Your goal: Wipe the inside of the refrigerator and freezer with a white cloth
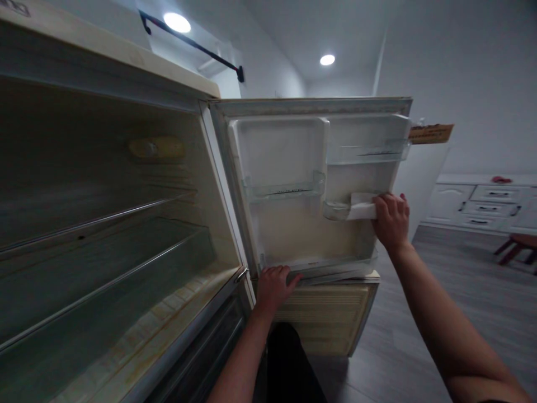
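Observation:
The fridge door (285, 229) stands wide open before me, with clear plastic shelves on its inner side. My right hand (392, 218) is closed on a white wipe (363, 207), paper or cloth, pressed against the small middle door shelf (335, 211). Low on the door, my left hand (274, 285) curls its fingers over the left end of the bottom door shelf (335, 271), thumb pointing right. Part of that shelf is hidden behind the hand.
To the left is the fridge compartment (126, 184) with glass shelves (104, 268) and yellowish stains. A lower door (327, 319) also stands open. Beyond the door are a brown cardboard piece (432, 134), white cabinets (490, 201) and a dark red stool (520, 243) on the grey floor.

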